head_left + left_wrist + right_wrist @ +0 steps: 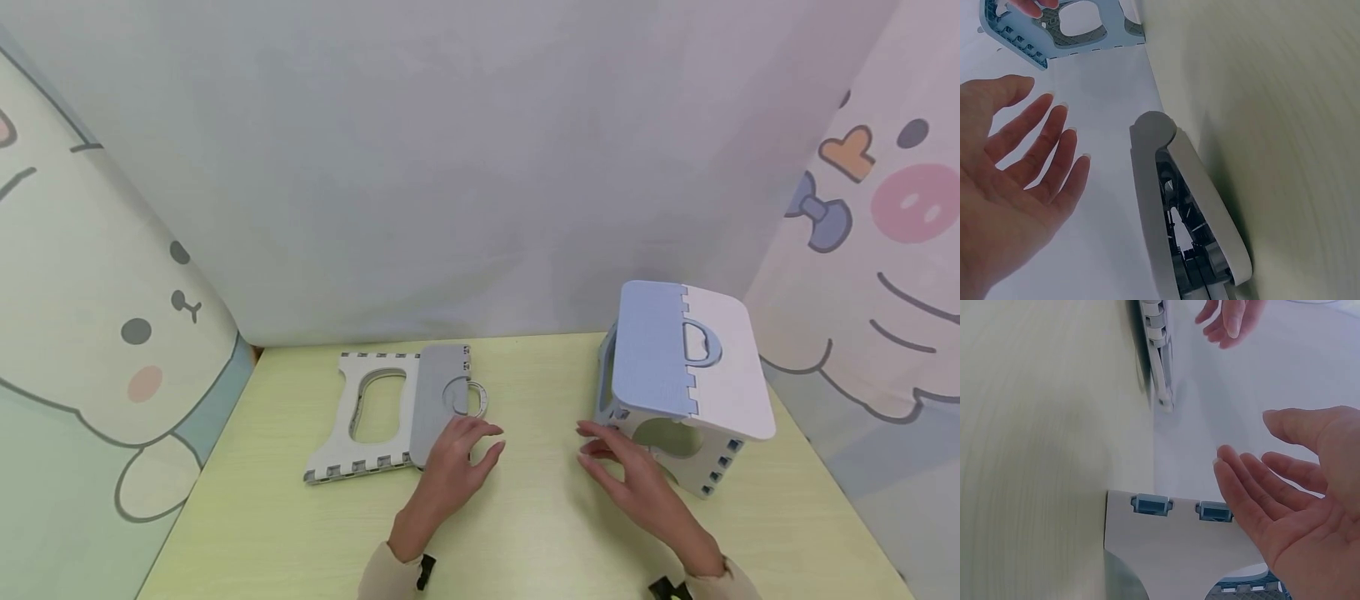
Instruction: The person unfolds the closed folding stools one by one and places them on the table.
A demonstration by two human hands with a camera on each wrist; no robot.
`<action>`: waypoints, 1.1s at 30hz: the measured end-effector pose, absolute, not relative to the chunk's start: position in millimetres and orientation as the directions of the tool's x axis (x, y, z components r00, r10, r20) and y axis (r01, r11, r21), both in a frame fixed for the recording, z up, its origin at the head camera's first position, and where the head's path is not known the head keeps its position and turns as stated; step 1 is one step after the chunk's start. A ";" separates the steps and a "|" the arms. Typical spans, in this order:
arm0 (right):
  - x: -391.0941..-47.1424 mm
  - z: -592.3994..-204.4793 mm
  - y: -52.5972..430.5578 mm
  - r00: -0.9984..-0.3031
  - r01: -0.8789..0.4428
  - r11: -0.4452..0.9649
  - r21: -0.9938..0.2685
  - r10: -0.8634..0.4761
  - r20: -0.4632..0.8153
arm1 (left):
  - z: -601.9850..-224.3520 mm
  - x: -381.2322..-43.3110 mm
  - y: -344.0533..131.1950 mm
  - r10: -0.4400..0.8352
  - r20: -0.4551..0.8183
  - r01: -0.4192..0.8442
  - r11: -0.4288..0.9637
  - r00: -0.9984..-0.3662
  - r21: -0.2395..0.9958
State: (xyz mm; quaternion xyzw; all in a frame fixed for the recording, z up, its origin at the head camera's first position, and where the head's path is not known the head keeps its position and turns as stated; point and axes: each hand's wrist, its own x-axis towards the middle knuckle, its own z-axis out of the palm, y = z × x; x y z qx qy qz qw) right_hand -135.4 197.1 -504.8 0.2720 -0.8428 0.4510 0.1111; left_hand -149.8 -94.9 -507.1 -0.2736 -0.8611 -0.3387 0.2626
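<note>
A folding step stool (437, 392) in grey and white lies folded flat on the left of the table, its loop handle toward the right. My left hand (453, 467) hovers by its near right corner with loosely bent fingers, holding nothing; the left wrist view shows the folded stool (1147, 181) beside that hand. On the right, a blue and white folding step stool (652, 346) stands unfolded, its handle lying in the top. Just left of its near side is my right hand (637, 487), fingers relaxed and nothing in them. White legs of the standing stool (1172, 534) show below that hand in the right wrist view.
Both stools rest on a pale yellow-green table (536, 500). A plain light curtain (480, 183) hangs behind it. Cloth with cartoon animals closes off the left side (97, 350) and the right side (877, 275).
</note>
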 end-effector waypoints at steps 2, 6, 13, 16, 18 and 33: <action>-136.3 -505.1 196.3 -0.832 -0.551 0.433 -0.714 -0.359 0.424 | -507.4 -149.5 -96.6 0.291 0.640 0.649 0.621 -0.711 0.439; -137.4 -505.7 194.0 -0.838 -0.539 0.428 -0.726 -0.356 0.413 | -509.1 -149.3 -100.3 0.285 0.637 0.642 0.626 -0.716 0.442; -139.1 -506.3 188.1 -0.848 -0.521 0.425 -0.740 -0.351 0.396 | -510.3 -148.5 -105.9 0.281 0.639 0.631 0.651 -0.716 0.422; -139.8 -506.3 185.3 -0.844 -0.525 0.402 -0.751 -0.357 0.399 | -511.0 -147.8 -108.6 0.281 0.637 0.628 0.656 -0.718 0.419; -140.4 -506.4 183.3 -0.839 -0.530 0.384 -0.756 -0.364 0.403 | -511.5 -147.5 -110.2 0.280 0.641 0.630 0.656 -0.715 0.416; -146.1 -514.9 166.9 -0.830 -0.533 0.327 -0.781 -0.379 0.408 | -512.9 -145.7 -121.7 0.267 0.639 0.621 0.658 -0.721 0.427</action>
